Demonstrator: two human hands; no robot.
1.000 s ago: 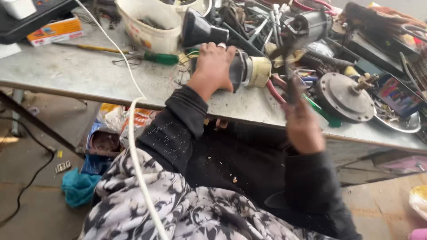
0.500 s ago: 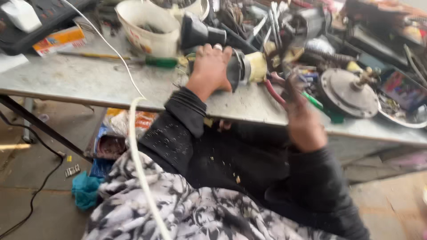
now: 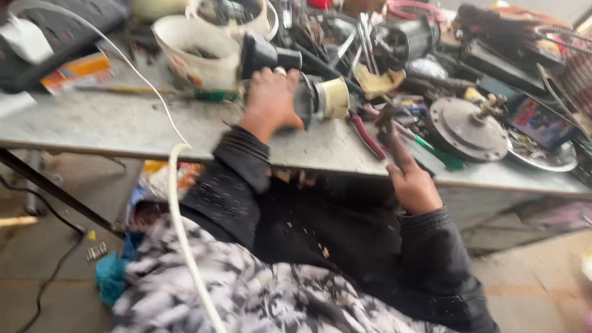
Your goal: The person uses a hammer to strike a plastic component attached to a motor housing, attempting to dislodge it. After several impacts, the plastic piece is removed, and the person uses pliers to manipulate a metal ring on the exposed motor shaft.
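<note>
My left hand lies on top of a dark electric motor with a cream-coloured end, gripping it on the grey metal workbench. My right hand is raised at the bench's front edge, fingers closed around a small dark tool that points upward. Red-handled pliers lie on the bench between the two hands. Both arms wear black sleeves. The frame is blurred, so fine detail of the tool cannot be made out.
A round grey metal disc with a shaft sits right of my right hand. A white bucket, a green-handled screwdriver, a black case and heaped tools crowd the back. A white cable hangs over the bench edge.
The view has shifted and tilted, with motion blur. My left hand stays on the motor. My right hand with the tool has moved a little toward the bench.
</note>
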